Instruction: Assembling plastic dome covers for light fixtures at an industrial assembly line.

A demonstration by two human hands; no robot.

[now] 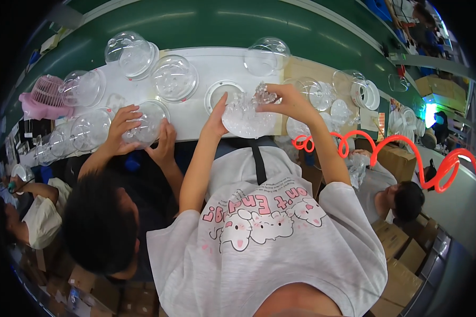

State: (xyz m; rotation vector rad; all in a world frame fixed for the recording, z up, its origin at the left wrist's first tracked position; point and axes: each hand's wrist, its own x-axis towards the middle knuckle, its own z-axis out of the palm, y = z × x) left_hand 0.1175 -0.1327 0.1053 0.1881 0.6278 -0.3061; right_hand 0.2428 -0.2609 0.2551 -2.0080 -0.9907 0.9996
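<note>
In front of my chest, my left hand (217, 119) grips the left side of a round white disc (248, 124) with small clear pieces standing on it. From the right, my right hand (290, 101) comes over the disc, its fingers pinching a clear, glinting plastic piece (264, 94); its exact kind is hard to make out. Just behind the disc, a white ring-shaped base (208, 100) lies on the white table, partly hidden by my left hand. A clear dome (267, 55) stands further back.
At my left, a co-worker's hands (124, 127) hold a clear globe (148, 124). More clear globes (174, 79) stand along the white tabletop (188, 119). A pink fan-like thing (46, 95) is far left. A coiled red hose (396, 138) hangs at right. Cardboard boxes (399, 274) lie behind.
</note>
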